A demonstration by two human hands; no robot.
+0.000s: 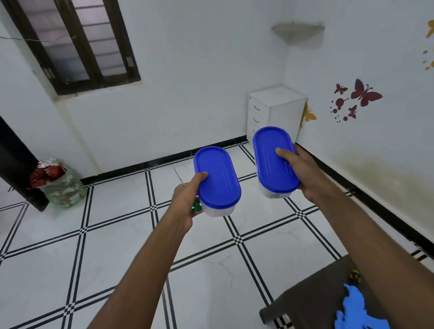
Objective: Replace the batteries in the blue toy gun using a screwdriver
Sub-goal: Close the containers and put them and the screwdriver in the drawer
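My left hand point(185, 200) grips a clear oval container with a blue lid point(217, 178), thumb on the lid. The same hand also holds a screwdriver: its thin metal shaft point(178, 176) sticks up past the knuckles and its green handle point(196, 206) shows under the palm. My right hand point(304, 171) grips a second blue-lidded container point(270, 157), thumb on top. Both containers are held up in the air, side by side. The blue toy gun point(358, 312) lies on a dark mat point(306, 302) at the bottom right, partly hidden by my right forearm.
White floor tiles with black lines spread below. A white drawer cabinet point(276, 112) stands in the far corner. A clear jar with red contents point(60, 183) sits at the left by a dark post point(9, 158). A small yellow-and-black object point(354, 274) lies on the mat.
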